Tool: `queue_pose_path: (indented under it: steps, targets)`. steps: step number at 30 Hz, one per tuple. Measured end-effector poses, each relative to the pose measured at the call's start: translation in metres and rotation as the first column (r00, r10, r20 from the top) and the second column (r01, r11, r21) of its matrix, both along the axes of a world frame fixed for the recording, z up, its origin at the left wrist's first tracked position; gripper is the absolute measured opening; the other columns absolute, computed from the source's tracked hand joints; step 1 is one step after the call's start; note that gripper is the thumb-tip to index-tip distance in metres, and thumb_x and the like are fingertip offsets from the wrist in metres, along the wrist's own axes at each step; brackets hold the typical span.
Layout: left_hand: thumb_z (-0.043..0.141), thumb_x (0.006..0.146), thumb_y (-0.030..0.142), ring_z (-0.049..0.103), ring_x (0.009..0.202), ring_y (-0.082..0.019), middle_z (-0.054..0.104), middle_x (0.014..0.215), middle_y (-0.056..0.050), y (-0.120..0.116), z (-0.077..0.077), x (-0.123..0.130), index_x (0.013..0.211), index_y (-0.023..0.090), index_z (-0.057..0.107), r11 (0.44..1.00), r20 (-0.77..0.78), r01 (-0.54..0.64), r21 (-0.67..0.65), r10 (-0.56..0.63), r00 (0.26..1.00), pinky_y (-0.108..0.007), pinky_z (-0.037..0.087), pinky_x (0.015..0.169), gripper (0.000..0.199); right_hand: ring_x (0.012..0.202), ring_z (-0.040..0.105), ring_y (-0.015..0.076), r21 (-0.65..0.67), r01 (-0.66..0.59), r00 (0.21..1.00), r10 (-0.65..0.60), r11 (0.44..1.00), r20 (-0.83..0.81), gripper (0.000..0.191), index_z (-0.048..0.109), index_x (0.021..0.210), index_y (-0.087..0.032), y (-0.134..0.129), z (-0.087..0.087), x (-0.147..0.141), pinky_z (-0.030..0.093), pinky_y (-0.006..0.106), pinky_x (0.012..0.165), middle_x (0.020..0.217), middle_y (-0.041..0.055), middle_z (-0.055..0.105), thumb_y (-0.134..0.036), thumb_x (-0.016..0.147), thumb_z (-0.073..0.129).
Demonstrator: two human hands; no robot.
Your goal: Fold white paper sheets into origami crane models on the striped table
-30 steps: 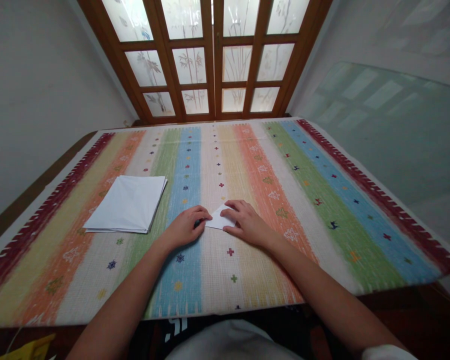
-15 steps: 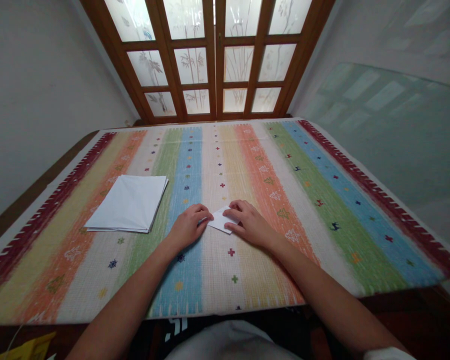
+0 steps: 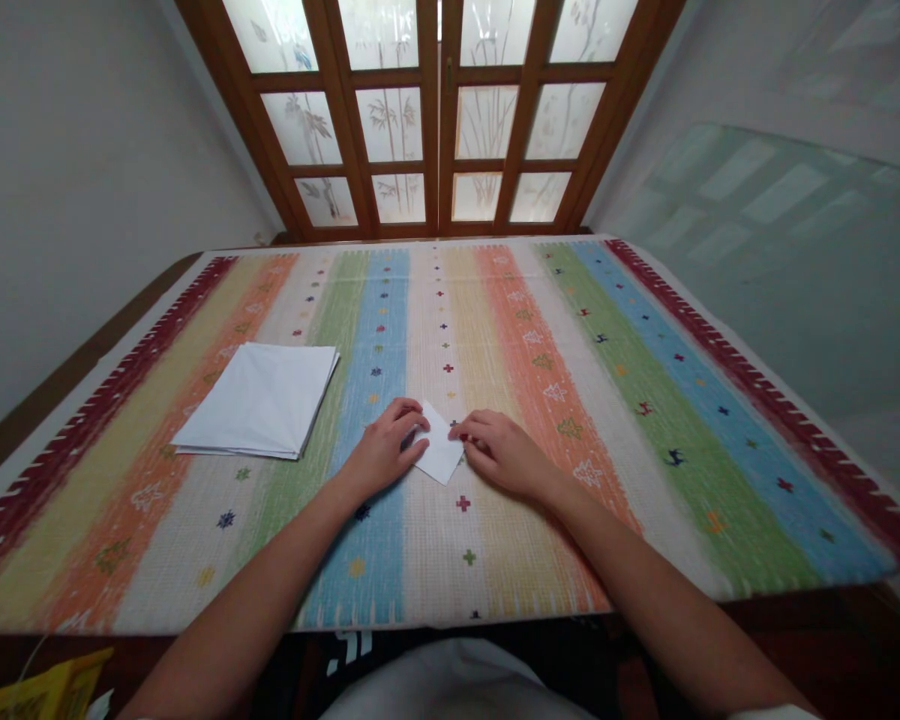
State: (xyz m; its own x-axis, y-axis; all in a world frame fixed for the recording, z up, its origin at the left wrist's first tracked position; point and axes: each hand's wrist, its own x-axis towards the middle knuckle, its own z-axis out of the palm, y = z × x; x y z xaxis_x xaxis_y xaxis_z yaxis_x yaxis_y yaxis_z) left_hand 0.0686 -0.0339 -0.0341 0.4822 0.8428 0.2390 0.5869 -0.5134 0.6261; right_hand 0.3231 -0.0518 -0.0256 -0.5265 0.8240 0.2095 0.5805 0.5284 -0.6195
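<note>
A small piece of folded white paper [image 3: 439, 452] lies on the striped tablecloth in front of me, one corner pointing towards me. My left hand [image 3: 387, 442] grips its left side, with the thumb on top near the edge and the fingers curled at the upper left. At the right corner, my right hand [image 3: 499, 450] pinches the paper between curled fingers and thumb. Its fingertips partly hide that corner. To the left of both hands sits a stack of white paper sheets [image 3: 259, 400], slightly uneven at its edges.
The striped tablecloth [image 3: 570, 540] covers the table, whose near edge runs just before my body. A yellow packet [image 3: 41, 690] is below the table at the lower left. Wooden doors with frosted panes [image 3: 439, 120] stand behind the far edge, and walls flank both sides.
The folded paper has turned, so a corner now points towards me. My left hand has come further over its left side, and my right hand has shifted to its right corner.
</note>
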Motion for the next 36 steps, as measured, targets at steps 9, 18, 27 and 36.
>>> queue_pose_path:
  steps: [9,18,27,36]
  targets:
    - [0.060,0.099,0.016,0.063,0.119,-0.026,0.064,0.129,-0.011,0.000,0.003,0.001,0.109,0.022,0.078,0.984,-0.110,0.148,0.095,-0.137,0.984,-0.047,0.055,0.107,0.022,0.100,0.064,0.0236,0.063,-0.145,0.989,0.144,0.987,0.016,0.021,0.080,0.112,-0.021,0.000,-0.005,0.000,0.050,0.038,0.092,0.105,0.0093,0.071,-0.012,0.097,0.069]
    - [0.050,0.098,0.011,0.070,0.105,-0.023,0.070,0.119,-0.009,-0.006,0.014,0.003,0.108,0.019,0.070,0.980,-0.131,0.201,0.000,-0.199,0.971,-0.040,0.058,0.098,0.024,0.101,0.069,0.0231,0.230,-0.195,0.980,0.182,0.953,0.076,0.010,0.080,0.102,-0.021,0.001,-0.009,-0.008,0.049,0.039,0.094,0.105,0.0077,0.078,-0.026,0.102,0.071]
    - [0.067,0.085,0.025,0.067,0.126,-0.032,0.062,0.142,-0.014,-0.011,0.025,0.000,0.101,0.021,0.060,0.965,-0.106,0.253,-0.071,-0.259,0.960,-0.045,0.058,0.104,0.018,0.099,0.071,0.0240,0.178,-0.121,0.993,0.118,0.977,0.029,0.014,0.077,0.108,-0.020,0.001,-0.014,-0.013,0.052,0.037,0.089,0.105,0.0091,0.078,-0.029,0.098,0.077]
    - [0.064,0.093,0.028,0.069,0.121,-0.029,0.062,0.142,-0.014,-0.006,0.017,-0.001,0.099,0.021,0.063,0.982,-0.101,0.174,-0.072,-0.181,0.978,-0.045,0.058,0.101,0.009,0.113,0.069,0.0245,0.066,-0.077,0.994,0.082,0.995,-0.074,0.016,0.077,0.107,-0.021,0.004,-0.014,-0.001,0.055,0.042,0.102,0.118,0.0111,0.073,-0.015,0.093,0.078]
